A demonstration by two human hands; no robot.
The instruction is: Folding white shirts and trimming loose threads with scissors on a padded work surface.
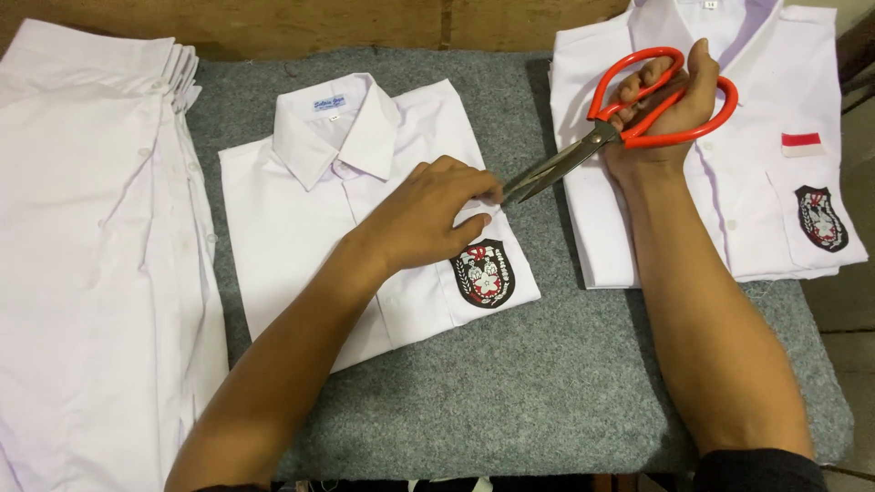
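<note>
Centrally, a folded white shirt [319, 228] lay on the grey felt pad [547, 383], its collar toward the top of the frame and a dark embroidered badge [484, 272] on its pocket at the lower right. The left hand [428, 214] rested on the shirt just above the badge, fingers curled and pinching the cloth at the shirt's right edge. The scissors [629, 114], red-handled, met that spot with their blade tips; the right hand [661, 105] gripped the handles at upper right, over a second folded shirt [775, 182]. A narrow strip of bare felt separated the two shirts. More felt lay open along the lower edge. A stack of white shirts [91, 273] filled the left side.
</note>
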